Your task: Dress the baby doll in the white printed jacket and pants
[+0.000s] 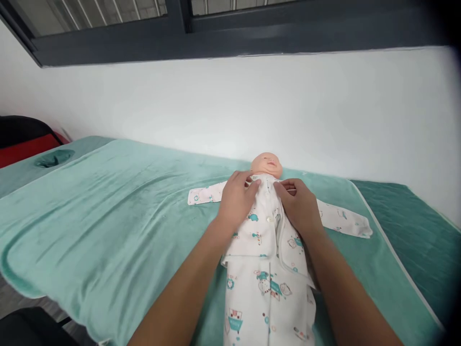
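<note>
A baby doll (266, 165) lies on its back, head toward the wall, in a white printed baby shirt (256, 240) and matching pants (248, 298). The shirt's sleeves stretch out to both sides, and its front flaps part below a small button. My left hand (238, 196) is at the upper chest on the left, thumb and curled fingers closed on the shirt near the collar. Across from it, my right hand (298, 199) pinches the shirt's other front edge just below the doll's chin. The doll's hands are hidden inside the sleeves.
A mint green blanket (118, 202) covers the bed, with a darker green cover (414, 230) showing at the right. Behind is a white wall (216, 105) under a dark window frame (230, 38). A red and black item (29, 142) stands at the far left.
</note>
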The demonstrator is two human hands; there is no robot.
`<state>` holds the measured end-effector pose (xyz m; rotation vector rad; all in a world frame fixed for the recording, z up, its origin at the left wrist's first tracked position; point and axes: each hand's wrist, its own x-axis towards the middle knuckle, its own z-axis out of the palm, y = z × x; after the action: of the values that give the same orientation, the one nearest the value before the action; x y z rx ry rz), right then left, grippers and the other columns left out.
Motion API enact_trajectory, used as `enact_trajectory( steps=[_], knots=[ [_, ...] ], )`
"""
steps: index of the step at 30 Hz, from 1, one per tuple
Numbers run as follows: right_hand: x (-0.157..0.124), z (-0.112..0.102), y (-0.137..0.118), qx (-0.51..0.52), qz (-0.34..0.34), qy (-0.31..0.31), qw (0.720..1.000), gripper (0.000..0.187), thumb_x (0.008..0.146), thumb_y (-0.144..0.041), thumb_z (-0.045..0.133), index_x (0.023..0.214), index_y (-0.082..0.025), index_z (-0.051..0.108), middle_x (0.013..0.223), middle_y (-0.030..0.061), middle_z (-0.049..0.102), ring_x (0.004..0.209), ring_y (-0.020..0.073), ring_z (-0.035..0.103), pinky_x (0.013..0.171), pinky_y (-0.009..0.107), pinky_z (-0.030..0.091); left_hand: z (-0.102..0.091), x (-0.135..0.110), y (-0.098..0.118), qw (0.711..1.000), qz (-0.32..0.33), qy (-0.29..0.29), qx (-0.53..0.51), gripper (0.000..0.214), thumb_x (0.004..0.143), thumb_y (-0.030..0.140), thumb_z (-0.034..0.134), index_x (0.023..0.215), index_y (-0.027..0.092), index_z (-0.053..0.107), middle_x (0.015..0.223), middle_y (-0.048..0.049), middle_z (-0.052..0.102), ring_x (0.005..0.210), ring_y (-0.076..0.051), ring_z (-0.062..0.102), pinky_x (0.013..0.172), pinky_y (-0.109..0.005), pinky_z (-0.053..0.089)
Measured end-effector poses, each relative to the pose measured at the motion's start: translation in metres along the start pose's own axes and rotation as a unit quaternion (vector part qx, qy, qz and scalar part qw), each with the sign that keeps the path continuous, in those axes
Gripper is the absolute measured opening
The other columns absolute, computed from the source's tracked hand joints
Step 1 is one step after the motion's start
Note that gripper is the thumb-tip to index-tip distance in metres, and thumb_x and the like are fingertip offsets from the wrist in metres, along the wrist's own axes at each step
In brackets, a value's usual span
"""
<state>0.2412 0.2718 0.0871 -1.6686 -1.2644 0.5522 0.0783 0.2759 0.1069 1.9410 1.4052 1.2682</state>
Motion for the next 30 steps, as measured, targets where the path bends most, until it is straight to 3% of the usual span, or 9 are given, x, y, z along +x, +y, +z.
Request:
enact_trajectory(
  steps=[2, 5, 11, 14, 16, 18, 21, 25, 30],
  knots=[
    [0.005, 0.001, 0.0, -0.036, -0.002, -0.004, 0.999, 0.035, 0.079, -0.053, 0.064, 0.093, -0.021, 0.062, 0.094, 0.0056, 0.069, 0.083, 0.0209, 0.062, 0.075, 0.033, 0.044, 0.012, 0.024, -0.002, 0.998, -0.023, -0.053, 0.006, 0.02, 0.089, 0.029, 0.058, 0.102, 0.018, 0.069, 0.098, -0.0064, 0.069, 0.088, -0.018, 0.062, 0.081, -0.032, 0.047],
    [0.013, 0.0, -0.001, -0.073, 0.009, -0.006, 0.997, 0.033, 0.079, -0.052, 0.062, 0.088, -0.02, 0.062, 0.093, 0.0073, 0.07, 0.085, 0.0224, 0.061, 0.074, 0.033, 0.042, 0.026, 0.042, -0.004, 0.991, -0.075, -0.107, 0.015, 0.015, 0.085, 0.027, 0.06, 0.093, 0.018, 0.068, 0.092, -0.0058, 0.071, 0.081, -0.018, 0.061, 0.072, -0.029, 0.045],
    [0.02, -0.011, 0.001, -0.08, 0.038, -0.049, 0.995, 0.026, 0.079, -0.046, 0.061, 0.08, -0.021, 0.067, 0.08, 0.0043, 0.071, 0.074, 0.0203, 0.061, 0.066, 0.031, 0.04, 0.036, 0.051, -0.01, 0.988, -0.087, -0.124, 0.012, 0.008, 0.081, 0.029, 0.061, 0.082, 0.021, 0.061, 0.084, -0.0015, 0.069, 0.068, -0.015, 0.056, 0.061, -0.026, 0.038],
    [0.022, -0.017, 0.004, -0.07, 0.054, -0.067, 0.994, 0.018, 0.075, -0.038, 0.063, 0.078, -0.021, 0.068, 0.079, 0.0031, 0.071, 0.07, 0.0194, 0.061, 0.062, 0.031, 0.04, 0.037, 0.054, -0.009, 0.99, -0.079, -0.106, -0.053, 0.008, 0.079, 0.025, 0.063, 0.074, 0.019, 0.06, 0.078, -0.0016, 0.066, 0.069, -0.014, 0.055, 0.062, -0.025, 0.038],
    [0.023, -0.019, 0.006, -0.001, 0.071, -0.077, 0.994, 0.016, 0.072, -0.037, 0.066, 0.076, -0.021, 0.068, 0.073, 0.0018, 0.07, 0.065, 0.018, 0.059, 0.059, 0.03, 0.04, 0.037, 0.053, -0.006, 0.977, -0.108, -0.093, -0.156, 0.011, 0.08, 0.028, 0.064, 0.075, 0.019, 0.06, 0.071, -0.0001, 0.061, 0.064, -0.012, 0.052, 0.06, -0.024, 0.037],
    [0.022, -0.017, 0.004, 0.136, 0.094, -0.083, 0.983, 0.02, 0.069, -0.039, 0.07, 0.075, -0.021, 0.067, 0.067, -0.0002, 0.066, 0.06, 0.0164, 0.056, 0.057, 0.029, 0.041, 0.037, 0.05, -0.004, 0.953, -0.139, -0.087, -0.255, 0.014, 0.081, 0.032, 0.063, 0.077, 0.018, 0.06, 0.065, 0.0022, 0.056, 0.057, -0.01, 0.047, 0.056, -0.024, 0.036],
    [0.017, -0.009, -0.002, 0.274, 0.094, -0.061, 0.955, 0.027, 0.068, -0.044, 0.075, 0.08, -0.02, 0.069, 0.068, -0.0009, 0.066, 0.06, 0.0161, 0.057, 0.058, 0.029, 0.045, 0.039, 0.045, -0.004, 0.942, -0.142, -0.077, -0.295, 0.014, 0.08, 0.03, 0.063, 0.077, 0.017, 0.06, 0.064, 0.0025, 0.055, 0.057, -0.009, 0.047, 0.057, -0.023, 0.036],
    [0.012, 0.001, -0.007, 0.229, 0.04, -0.031, 0.972, 0.028, 0.07, -0.04, 0.076, 0.087, -0.018, 0.075, 0.08, 0.0025, 0.072, 0.075, 0.0178, 0.063, 0.068, 0.028, 0.048, 0.042, 0.044, -0.013, 0.943, -0.136, -0.086, -0.291, 0.012, 0.079, 0.027, 0.064, 0.078, 0.015, 0.063, 0.071, 0.0002, 0.06, 0.064, -0.01, 0.052, 0.061, -0.024, 0.039],
    [0.013, 0.003, 0.003, 0.262, 0.044, -0.051, 0.963, 0.032, 0.072, -0.041, 0.076, 0.095, -0.019, 0.076, 0.088, 0.0035, 0.074, 0.082, 0.0195, 0.065, 0.072, 0.029, 0.05, 0.043, 0.044, -0.019, 0.961, -0.105, -0.095, -0.238, 0.013, 0.08, 0.03, 0.063, 0.079, 0.017, 0.064, 0.077, -0.0013, 0.065, 0.069, -0.011, 0.056, 0.066, -0.024, 0.042]
  ],
)
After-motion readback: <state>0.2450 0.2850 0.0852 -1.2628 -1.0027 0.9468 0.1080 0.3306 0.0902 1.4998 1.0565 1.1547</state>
